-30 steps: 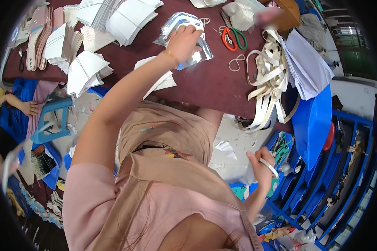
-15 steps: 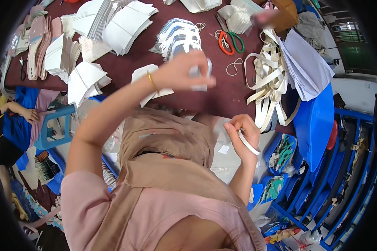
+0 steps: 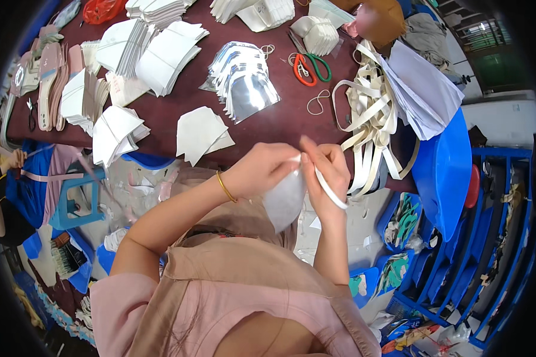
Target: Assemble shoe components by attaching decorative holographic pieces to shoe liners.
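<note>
My left hand (image 3: 268, 168), a yellow bangle at its wrist, is closed in a pinch on a thin, pale, curved sheet piece (image 3: 283, 203) that hangs down in front of my apron. My right hand (image 3: 326, 172) meets it at the piece's upper edge, its fingers closed on a narrow white strip (image 3: 332, 193). The strip lies across the palm side and its loose end sticks out near the wrist. Fingers hide the spot where strip and sheet come together. Beyond the hands, a fanned stack of shiny silvery pieces (image 3: 244, 83) lies on the dark red table (image 3: 283, 128).
White cut pieces (image 3: 202, 134) lie near the table's front edge. Red-and-green-handled scissors (image 3: 309, 70) rest farther back. Cream straps (image 3: 369, 119) drape over the edge beside a blue bin (image 3: 441, 172). A blue rack (image 3: 476, 238) stands right; another person's hand (image 3: 15, 159) shows far left.
My left hand has come back from the silvery stack toward me, bringing the pale piece. My right hand has risen, and both hands now meet in front of the table edge.
</note>
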Motion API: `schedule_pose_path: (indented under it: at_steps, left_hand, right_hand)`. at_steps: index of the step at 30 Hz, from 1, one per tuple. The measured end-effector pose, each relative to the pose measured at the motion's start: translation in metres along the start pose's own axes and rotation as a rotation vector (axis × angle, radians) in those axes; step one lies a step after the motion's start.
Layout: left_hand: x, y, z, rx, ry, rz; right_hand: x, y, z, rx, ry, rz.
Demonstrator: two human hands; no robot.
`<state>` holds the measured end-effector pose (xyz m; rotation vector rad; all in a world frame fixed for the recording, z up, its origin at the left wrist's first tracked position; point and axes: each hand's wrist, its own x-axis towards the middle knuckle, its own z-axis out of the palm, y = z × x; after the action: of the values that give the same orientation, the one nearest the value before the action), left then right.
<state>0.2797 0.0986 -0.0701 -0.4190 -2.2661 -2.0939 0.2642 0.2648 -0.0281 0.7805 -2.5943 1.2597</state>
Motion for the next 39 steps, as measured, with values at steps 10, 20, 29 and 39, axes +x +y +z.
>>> schedule_pose_path:
  at_steps: [10,20,29,39]
  left_hand:
    - [-0.003,-0.002,0.023,-0.688,-0.087,-0.46]
    - [0.075,-0.07,-0.013,0.917,0.319,0.149]
    - [0.11,-0.095,-0.115,1.132,0.013,0.278]
    - [0.017,-0.009,-0.041,0.443,0.12,0.369]
  right_hand:
    - [-0.033,0.011,-0.01,-0.244,0.111,-0.206]
    - [-0.106,0.029,-0.073,0.449,0.415,-0.019]
    - [-0.071,0.021,-0.009,0.202,0.072,0.035]
    - [-0.023,0.011,0.004,0.217,-0.102,-0.003]
